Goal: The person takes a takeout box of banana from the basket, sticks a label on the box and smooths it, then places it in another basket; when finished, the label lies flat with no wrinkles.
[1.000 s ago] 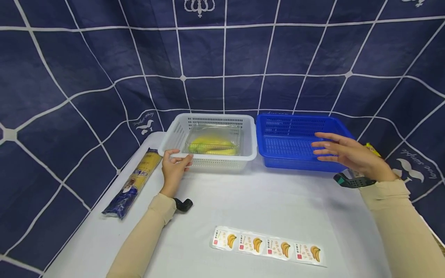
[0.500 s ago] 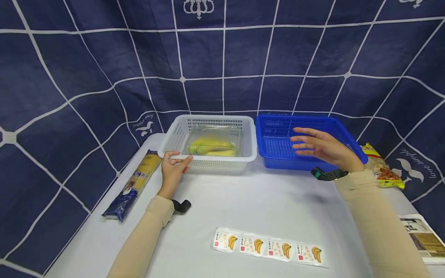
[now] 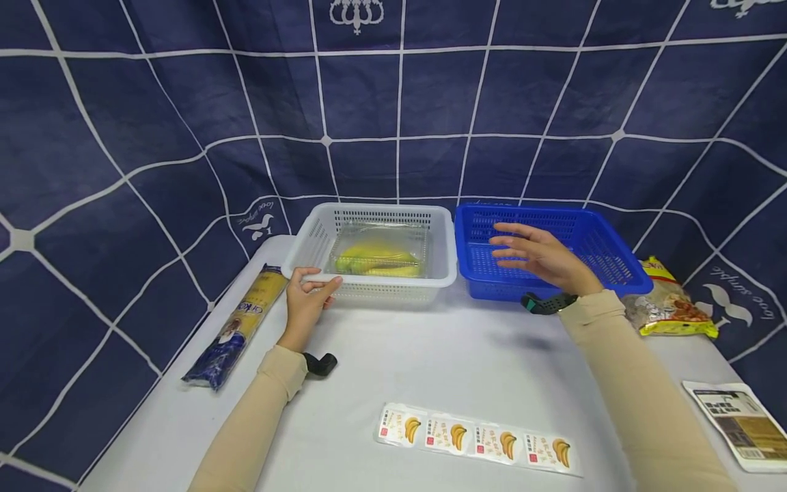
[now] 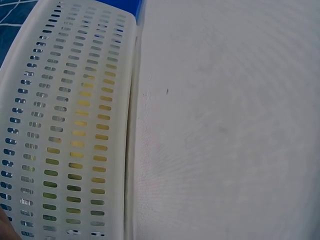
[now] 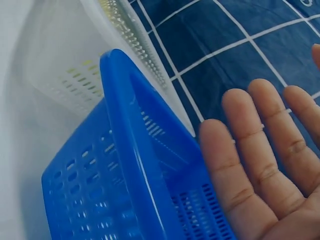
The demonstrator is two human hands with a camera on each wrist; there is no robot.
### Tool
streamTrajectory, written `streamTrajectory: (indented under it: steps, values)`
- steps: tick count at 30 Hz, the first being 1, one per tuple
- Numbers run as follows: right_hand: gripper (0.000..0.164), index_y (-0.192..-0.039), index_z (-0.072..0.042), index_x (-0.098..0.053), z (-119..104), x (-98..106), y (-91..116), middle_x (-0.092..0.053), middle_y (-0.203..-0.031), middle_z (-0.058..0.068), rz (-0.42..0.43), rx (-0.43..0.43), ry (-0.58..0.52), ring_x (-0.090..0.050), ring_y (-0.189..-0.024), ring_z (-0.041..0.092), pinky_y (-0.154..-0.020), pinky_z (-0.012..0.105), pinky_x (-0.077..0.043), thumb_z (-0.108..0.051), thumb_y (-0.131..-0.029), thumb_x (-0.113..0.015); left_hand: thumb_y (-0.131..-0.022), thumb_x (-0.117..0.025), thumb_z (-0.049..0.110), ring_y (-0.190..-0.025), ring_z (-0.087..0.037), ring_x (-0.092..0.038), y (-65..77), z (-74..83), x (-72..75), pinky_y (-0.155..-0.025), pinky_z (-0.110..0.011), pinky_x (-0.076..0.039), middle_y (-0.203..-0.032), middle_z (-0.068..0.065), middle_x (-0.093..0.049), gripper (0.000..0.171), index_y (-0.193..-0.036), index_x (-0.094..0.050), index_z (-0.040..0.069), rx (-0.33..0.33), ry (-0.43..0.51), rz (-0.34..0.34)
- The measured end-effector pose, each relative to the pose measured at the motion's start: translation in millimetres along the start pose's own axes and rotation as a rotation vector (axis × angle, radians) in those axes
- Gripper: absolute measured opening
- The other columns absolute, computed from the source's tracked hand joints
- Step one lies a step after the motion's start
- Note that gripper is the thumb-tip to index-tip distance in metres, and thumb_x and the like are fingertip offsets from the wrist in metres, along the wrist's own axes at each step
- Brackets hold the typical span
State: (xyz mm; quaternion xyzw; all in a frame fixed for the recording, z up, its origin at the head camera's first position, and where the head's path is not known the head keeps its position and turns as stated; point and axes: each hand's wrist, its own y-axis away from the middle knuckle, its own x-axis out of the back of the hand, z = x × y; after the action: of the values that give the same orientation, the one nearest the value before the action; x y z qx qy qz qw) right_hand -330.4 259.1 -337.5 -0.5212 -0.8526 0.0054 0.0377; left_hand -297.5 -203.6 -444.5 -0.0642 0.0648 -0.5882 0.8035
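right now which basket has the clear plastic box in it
The white basket, on the left: a clear box with yellow contents sits inside it, while no box shows in the blue basket beside it.

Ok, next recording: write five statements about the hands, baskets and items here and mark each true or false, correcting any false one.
1. The left hand grips the rim of the white basket. True.
2. The right hand is gripping the rim of the blue basket. False: its fingers are extended over that basket and hold nothing.
3. The clear plastic container sits in the blue basket. False: it is in the white basket.
4. The strip of banana labels lies nearer the head camera than both baskets. True.
5. The long yellow-and-blue packet lies right of the blue basket. False: it lies left of the white basket.
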Motion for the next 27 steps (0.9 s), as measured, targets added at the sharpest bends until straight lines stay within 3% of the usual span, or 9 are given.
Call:
streamTrajectory:
  steps: [7, 11, 16, 22, 27]
  values:
    - [0.055, -0.163, 0.000, -0.037, 1, -9, -19, -0.066, -0.135, -0.001, 0.045, 0.001, 0.071, -0.071, -0.117, 0.015, -0.101, 0.031, -0.059, -0.017, -0.114, -0.056, -0.093, -0.087, 0.011, -0.055, -0.008, -0.067, -1.0, 0.3, 0.9, -0.053, -0.018, -0.054, -0.077, 0.006, -0.070, 0.049, -0.128, -0.053, 0.005, -0.009, 0.006, 0.002]
    - [0.059, -0.165, 0.001, -0.035, 0, -14, -30, -0.062, -0.145, 0.008, 0.059, -0.007, 0.151, -0.071, -0.119, 0.012, -0.106, 0.035, -0.057, -0.018, -0.114, -0.059, -0.094, -0.087, 0.010, -0.055, -0.007, -0.066, -1.5, 0.8, 0.2, -0.053, -0.018, -0.054, -0.077, 0.007, -0.070, 0.048, -0.128, -0.053, 0.003, -0.017, 0.003, 0.000]
    - [0.061, -0.165, 0.001, -0.035, -1, -21, -44, -0.049, -0.159, 0.029, 0.066, -0.031, 0.176, -0.068, -0.129, 0.023, -0.115, 0.048, -0.051, -0.017, -0.113, -0.060, -0.094, -0.086, 0.009, -0.055, -0.005, -0.066, -1.7, 1.1, -1.4, -0.054, -0.018, -0.054, -0.077, 0.007, -0.070, 0.048, -0.128, -0.053, 0.003, -0.026, -0.003, 0.001]
    - [0.059, -0.164, 0.006, -0.035, -2, -35, -61, -0.050, -0.155, 0.033, 0.049, -0.057, 0.189, -0.066, -0.125, 0.027, -0.117, 0.054, -0.048, -0.010, -0.112, -0.059, -0.094, -0.086, 0.010, -0.056, -0.007, -0.067, -0.9, 0.0, -1.7, -0.053, -0.018, -0.053, -0.077, 0.008, -0.070, 0.047, -0.127, -0.054, 0.004, -0.027, -0.022, 0.007]
    - [0.059, -0.163, 0.008, -0.036, -3, -49, -75, -0.047, -0.157, 0.037, 0.033, -0.082, 0.222, -0.058, -0.138, 0.044, -0.118, 0.057, -0.046, -0.005, -0.111, -0.060, -0.094, -0.087, 0.011, -0.059, -0.015, -0.070, 1.1, -0.3, -0.1, -0.053, -0.019, -0.054, -0.077, 0.008, -0.070, 0.046, -0.126, -0.055, 0.005, -0.039, -0.023, 0.007]
